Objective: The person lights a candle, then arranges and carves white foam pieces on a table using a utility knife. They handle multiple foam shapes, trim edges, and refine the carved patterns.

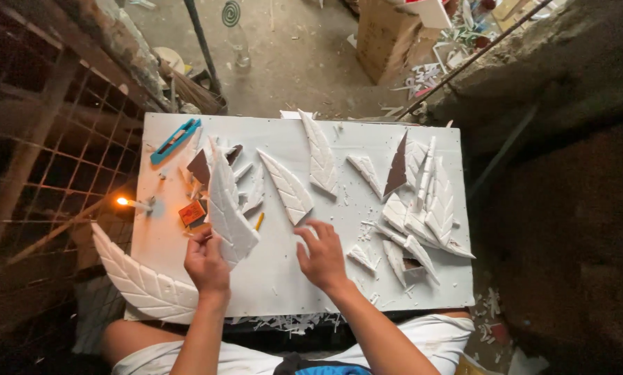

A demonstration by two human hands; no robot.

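White foam leaf (229, 208), carved with veins, stands tilted at the desk's (276, 274) left side, its lower edge pinched in the closed left hand (206, 262), while the empty right hand (322, 255) hovers spread beside it, apparently mid-shaping, calling for steady support.

Two hands, left hand (206, 262) and right hand (323, 255); one white board (283, 274); one blue utility knife (175, 140); one lit candle (132, 203); one small orange box (192, 212); one cardboard box (388, 36) on the floor beyond; one long feather strip (141, 281) hanging off the board's near left edge; roughly fifteen white carved feather pieces (288, 186) on the board (pile at right too overlapped for an exact count); two brown triangular pieces (397, 170).
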